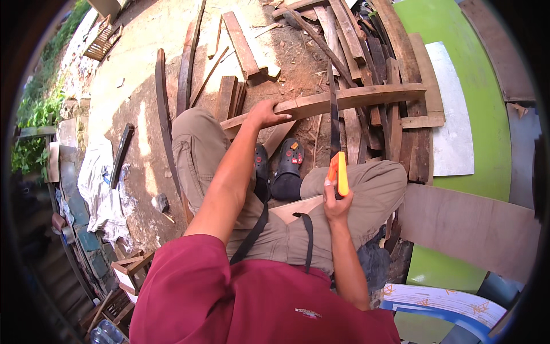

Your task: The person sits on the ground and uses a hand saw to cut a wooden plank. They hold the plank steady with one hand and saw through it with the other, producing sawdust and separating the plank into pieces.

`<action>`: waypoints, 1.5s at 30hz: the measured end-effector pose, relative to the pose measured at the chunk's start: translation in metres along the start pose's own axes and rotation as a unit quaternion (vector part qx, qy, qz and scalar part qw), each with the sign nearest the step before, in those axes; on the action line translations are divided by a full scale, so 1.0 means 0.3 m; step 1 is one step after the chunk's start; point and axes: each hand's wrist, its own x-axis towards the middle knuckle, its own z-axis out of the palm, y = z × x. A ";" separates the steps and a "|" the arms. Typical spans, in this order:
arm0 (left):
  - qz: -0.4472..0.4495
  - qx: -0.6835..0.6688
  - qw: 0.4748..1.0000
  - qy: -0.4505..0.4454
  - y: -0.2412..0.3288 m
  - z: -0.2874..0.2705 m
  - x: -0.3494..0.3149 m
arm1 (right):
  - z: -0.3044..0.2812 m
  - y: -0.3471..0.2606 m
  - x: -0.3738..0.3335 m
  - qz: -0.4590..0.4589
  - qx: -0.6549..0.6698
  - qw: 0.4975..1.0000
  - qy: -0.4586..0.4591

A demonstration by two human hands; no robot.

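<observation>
A long wooden plank (366, 97) lies crosswise in front of my knees, its left end beside my left knee. My left hand (266, 114) is closed over the plank left of its middle, fingers on the top edge. In my right hand (336, 202) is the yellow-orange handle of a handsaw (335, 123), which points away from me. Its dark blade runs up to and across the plank, right of my left hand. Whether the teeth have bitten into the wood cannot be made out.
A heap of timber (378, 63) lies beyond and right of the plank. More loose boards (240, 43) rest on the dirt ground ahead. Green panels (487, 103) and a brown sheet (470, 223) are at the right. A white cloth (103, 189) lies at the left.
</observation>
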 end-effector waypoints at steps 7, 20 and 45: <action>-0.121 0.026 0.992 -0.015 -0.051 -0.008 0.071 | 0.022 0.008 0.026 -0.025 -0.027 0.999 -0.002; -0.264 0.023 0.943 0.199 0.031 0.210 0.143 | 0.067 -0.059 0.046 -0.048 -0.103 0.993 -0.040; -0.135 0.069 0.987 0.061 -0.099 0.317 0.163 | 0.092 -0.099 0.121 -0.061 -0.206 0.973 -0.087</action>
